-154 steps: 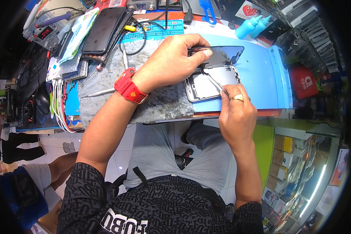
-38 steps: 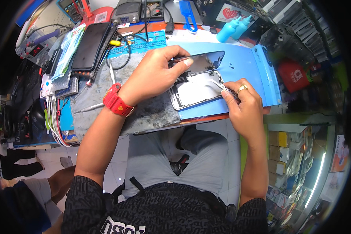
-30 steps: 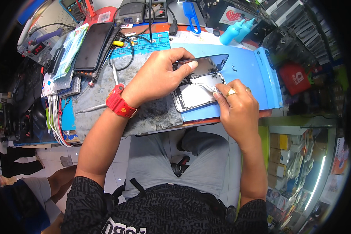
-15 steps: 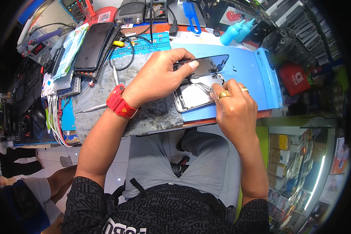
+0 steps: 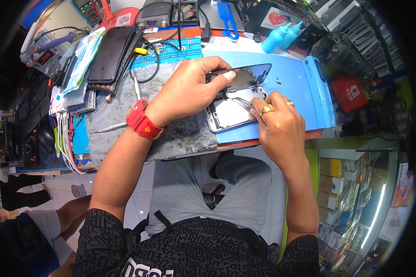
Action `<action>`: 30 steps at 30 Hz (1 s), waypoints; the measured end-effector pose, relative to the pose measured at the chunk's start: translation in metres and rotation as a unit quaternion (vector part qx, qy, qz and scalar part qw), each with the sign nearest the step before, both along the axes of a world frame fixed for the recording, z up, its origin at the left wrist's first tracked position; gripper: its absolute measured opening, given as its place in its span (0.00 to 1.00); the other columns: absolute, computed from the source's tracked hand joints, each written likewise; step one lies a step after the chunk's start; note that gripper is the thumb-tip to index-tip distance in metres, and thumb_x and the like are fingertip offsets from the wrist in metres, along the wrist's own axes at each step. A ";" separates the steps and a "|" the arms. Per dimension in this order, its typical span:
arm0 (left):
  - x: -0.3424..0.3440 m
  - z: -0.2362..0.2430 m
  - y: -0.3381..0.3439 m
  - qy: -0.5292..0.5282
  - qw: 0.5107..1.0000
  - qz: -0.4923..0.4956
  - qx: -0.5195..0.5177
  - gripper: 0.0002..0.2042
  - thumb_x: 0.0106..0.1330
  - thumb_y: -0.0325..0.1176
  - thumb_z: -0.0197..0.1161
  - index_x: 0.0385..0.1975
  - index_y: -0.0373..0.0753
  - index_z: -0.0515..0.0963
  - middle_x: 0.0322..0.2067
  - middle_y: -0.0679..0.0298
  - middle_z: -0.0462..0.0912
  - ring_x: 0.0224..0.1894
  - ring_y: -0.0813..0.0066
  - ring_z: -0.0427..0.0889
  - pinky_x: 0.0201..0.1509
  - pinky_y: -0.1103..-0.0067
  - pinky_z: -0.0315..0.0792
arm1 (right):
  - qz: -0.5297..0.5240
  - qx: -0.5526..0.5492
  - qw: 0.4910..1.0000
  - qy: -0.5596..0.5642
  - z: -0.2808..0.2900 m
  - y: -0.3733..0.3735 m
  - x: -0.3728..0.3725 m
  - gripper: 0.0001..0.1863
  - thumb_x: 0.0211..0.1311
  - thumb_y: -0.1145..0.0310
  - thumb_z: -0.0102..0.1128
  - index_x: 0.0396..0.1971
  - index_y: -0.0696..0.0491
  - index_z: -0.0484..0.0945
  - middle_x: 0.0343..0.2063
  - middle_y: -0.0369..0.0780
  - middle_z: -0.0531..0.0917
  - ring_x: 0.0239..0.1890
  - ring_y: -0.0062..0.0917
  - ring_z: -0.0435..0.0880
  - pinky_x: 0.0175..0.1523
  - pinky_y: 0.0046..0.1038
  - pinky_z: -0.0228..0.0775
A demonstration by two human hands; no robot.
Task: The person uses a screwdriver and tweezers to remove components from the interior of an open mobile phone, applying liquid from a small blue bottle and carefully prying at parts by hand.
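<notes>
With fingers and thumb closed on its edge, my left hand [image 5: 196, 81] holds a dark screen panel [image 5: 250, 73] tilted up at the far side of an opened phone. The phone's body [image 5: 229, 117], silver-rimmed with a white interior, lies beneath it on a blue mat [image 5: 293, 94]. My right hand [image 5: 277, 124], gold rings showing, pinches curved tweezers [image 5: 242, 101] whose tips reach into the phone near the upper left of its interior; exactly what they touch is too small to tell. A grey worn mat [image 5: 164, 147] lies under my left wrist, which wears a red watch.
Left stand a black phone [image 5: 111, 55], cables [image 5: 67, 143], packets [image 5: 81, 62] and pen-like tools [image 5: 111, 128]. Behind are a teal organizer tray [image 5: 166, 54] and light-blue bottles [image 5: 272, 40]. At right is a glass display case [image 5: 333, 194]. Another person's legs [image 5: 71, 207] are at lower left.
Since five seconds ago the view and work have shifted. Over the last second my right hand has turned slightly, its fingers coming further over the tweezers; my left hand stays put on the screen panel.
</notes>
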State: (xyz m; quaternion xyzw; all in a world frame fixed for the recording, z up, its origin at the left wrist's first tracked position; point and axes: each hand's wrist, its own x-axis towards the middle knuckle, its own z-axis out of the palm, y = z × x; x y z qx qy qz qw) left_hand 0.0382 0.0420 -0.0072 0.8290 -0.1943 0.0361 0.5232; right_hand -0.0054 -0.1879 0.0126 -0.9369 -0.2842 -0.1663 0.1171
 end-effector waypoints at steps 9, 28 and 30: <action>-0.001 0.001 0.000 0.007 1.000 0.003 0.000 0.13 0.73 0.35 0.63 0.42 0.29 0.81 0.34 0.60 0.85 0.38 0.77 0.80 0.44 0.77 0.75 | -0.022 0.045 0.998 0.049 0.000 0.000 0.000 0.08 0.60 0.73 0.67 0.39 0.56 0.86 0.31 0.42 0.80 0.34 0.39 0.82 0.39 0.38 0.73; -0.001 0.000 0.000 0.005 1.000 0.000 0.006 0.13 0.73 0.35 0.63 0.43 0.29 0.81 0.35 0.60 0.86 0.38 0.78 0.80 0.45 0.77 0.75 | 0.025 -0.063 0.995 -0.076 0.000 0.004 -0.002 0.11 0.51 0.77 0.62 0.37 0.55 0.84 0.30 0.39 0.76 0.31 0.33 0.82 0.32 0.33 0.76; -0.001 0.001 0.000 0.007 1.000 -0.005 -0.007 0.13 0.73 0.35 0.63 0.43 0.29 0.81 0.35 0.60 0.86 0.38 0.78 0.80 0.45 0.77 0.75 | 0.021 -0.035 0.998 -0.052 -0.001 0.003 -0.001 0.10 0.53 0.76 0.63 0.37 0.55 0.84 0.29 0.39 0.76 0.32 0.33 0.82 0.32 0.34 0.75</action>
